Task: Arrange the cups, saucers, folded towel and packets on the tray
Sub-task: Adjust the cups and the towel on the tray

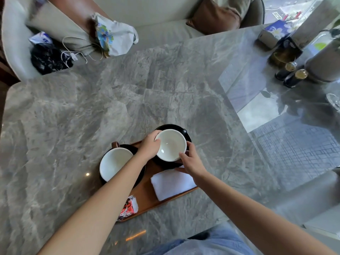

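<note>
While I look down through the head camera, the packets [128,207] lie nearest me, at the near left corner of the wooden tray [145,196], which sits on the grey marble desk [73,116]. Just beyond them, on the tray's near right part, the white folded towel [172,183] lies flat. Past it on the left, the near cup [115,162] stands on the black near saucer [130,147], its brown handle pointing away from me, and my left forearm crosses over both.

Farther on, both grips hold the far cup [171,144]. My left grip [150,147] curls over its left rim. My right grip [191,161] pinches its near right rim between thumb and fingers. That cup is over the far saucer [185,134] at the tray's far end; I cannot tell whether it rests there or is lifted.

Dark bottles [294,76] stand at the desk's far right, and a white bag [117,37] lies on the sofa [165,34] beyond.
</note>
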